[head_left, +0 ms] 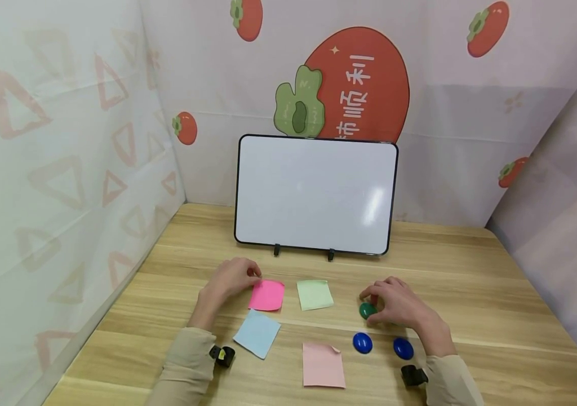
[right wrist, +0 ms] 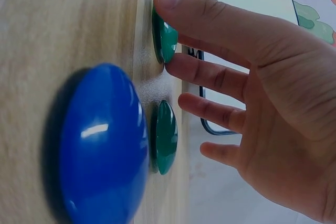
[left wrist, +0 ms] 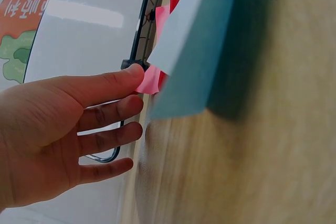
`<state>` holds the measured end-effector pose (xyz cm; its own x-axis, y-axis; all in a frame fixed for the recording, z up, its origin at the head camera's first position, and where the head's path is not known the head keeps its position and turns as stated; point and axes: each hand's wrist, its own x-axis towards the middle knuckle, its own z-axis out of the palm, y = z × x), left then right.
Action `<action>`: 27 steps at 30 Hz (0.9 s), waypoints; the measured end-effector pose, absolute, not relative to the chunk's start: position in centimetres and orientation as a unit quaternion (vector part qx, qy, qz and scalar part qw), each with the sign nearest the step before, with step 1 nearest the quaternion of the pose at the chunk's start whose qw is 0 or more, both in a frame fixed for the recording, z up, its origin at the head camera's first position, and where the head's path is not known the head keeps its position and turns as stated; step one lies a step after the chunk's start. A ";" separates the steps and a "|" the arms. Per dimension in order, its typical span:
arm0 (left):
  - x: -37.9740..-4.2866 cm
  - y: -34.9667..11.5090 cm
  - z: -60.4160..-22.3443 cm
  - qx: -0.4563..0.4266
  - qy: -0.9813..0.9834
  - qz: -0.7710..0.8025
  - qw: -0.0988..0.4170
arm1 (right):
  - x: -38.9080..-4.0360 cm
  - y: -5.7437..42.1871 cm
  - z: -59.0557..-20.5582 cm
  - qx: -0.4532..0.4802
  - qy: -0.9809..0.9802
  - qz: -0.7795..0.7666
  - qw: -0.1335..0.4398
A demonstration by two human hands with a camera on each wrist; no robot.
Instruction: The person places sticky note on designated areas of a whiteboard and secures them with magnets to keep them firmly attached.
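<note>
My left hand [head_left: 231,277] is at the upper left corner of a bright pink sticky note [head_left: 267,296]. In the left wrist view its thumb and index finger pinch the pink corner, the other fingers spread apart. My right hand [head_left: 401,304] holds a round green magnet [head_left: 367,310] by its edges, between thumb and fingers, at the tabletop. The right wrist view shows a second green magnet [right wrist: 166,137] below the fingers; the hand hides it in the head view. Two blue magnets [head_left: 362,343] lie nearer me.
A framed whiteboard [head_left: 314,194] stands at the back on small black feet. Green [head_left: 315,295], light blue [head_left: 257,334] and pale pink [head_left: 323,365] sticky notes lie on the wooden table [head_left: 192,237]. Printed cloth [head_left: 207,169] hangs behind and at both sides.
</note>
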<state>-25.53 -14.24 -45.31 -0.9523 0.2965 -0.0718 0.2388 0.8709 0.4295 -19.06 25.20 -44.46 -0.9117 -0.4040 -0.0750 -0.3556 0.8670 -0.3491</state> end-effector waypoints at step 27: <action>-25.5 -14.1 -45.4 0.143 0.964 0.211 0.075 | -19.3 25.7 -44.6 -0.205 0.957 -0.183 0.089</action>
